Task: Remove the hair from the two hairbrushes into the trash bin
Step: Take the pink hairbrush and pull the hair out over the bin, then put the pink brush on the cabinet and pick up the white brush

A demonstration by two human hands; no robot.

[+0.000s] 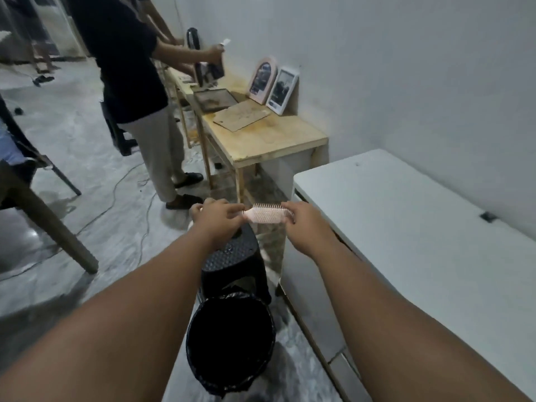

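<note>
Table point(406, 242) stands right, lined trash bin point(193, 358) beside it on floor, pink hairbrush point(265, 215) over black stool point(232, 256) past bin, left hand point(217, 220) gripping handle, right hand point(304, 224) fingers point(291, 212) pinching head tip; bristles look hairless, second brush unseen.

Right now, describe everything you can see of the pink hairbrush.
The pink hairbrush looks plastic, with rows of short bristles pointing up. It is held level above a black stool: the left hand grips its handle end, the right hand pinches the head's tip. Hair on it is too small to tell.
</note>
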